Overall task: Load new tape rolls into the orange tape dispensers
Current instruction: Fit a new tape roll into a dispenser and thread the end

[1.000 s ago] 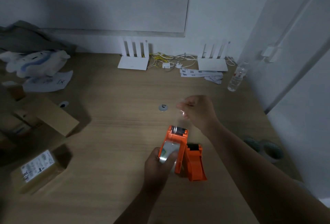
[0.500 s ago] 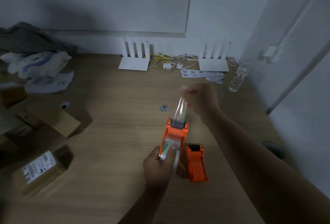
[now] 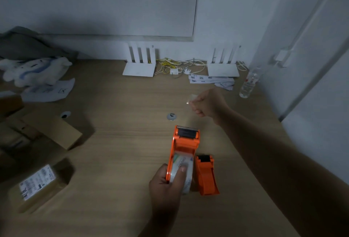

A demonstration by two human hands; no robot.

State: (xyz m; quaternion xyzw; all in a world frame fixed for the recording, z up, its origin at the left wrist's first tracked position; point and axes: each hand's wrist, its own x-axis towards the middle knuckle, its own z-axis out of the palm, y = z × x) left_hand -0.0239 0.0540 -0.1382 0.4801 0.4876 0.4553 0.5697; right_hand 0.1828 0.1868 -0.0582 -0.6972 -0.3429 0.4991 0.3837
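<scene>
My left hand [image 3: 166, 185] grips an orange tape dispenser [image 3: 184, 148] by its rear, thumb pressed on the clear tape roll [image 3: 182, 172] seated inside. The dispenser's toothed cutter points away from me. A second orange tape dispenser [image 3: 206, 176] lies on the wooden table just right of the first, with no roll visible in it. My right hand [image 3: 208, 104] is raised beyond the cutter, fingers pinched on a small piece of clear tape [image 3: 191, 99]. No tape strip is visible between that piece and the cutter.
Cardboard boxes [image 3: 51, 133] and a labelled parcel [image 3: 37, 185] sit at the left. Two white routers [image 3: 139, 63] with tangled cables stand against the back wall. A plastic bottle [image 3: 249, 84] stands at the right corner. A grey cable grommet [image 3: 171, 116] sits mid-table.
My right hand pulled the tape end up and away from the cutter, then moved farther right; the stretched strip seen half a second ago is gone. The left hand kept holding the dispenser.
</scene>
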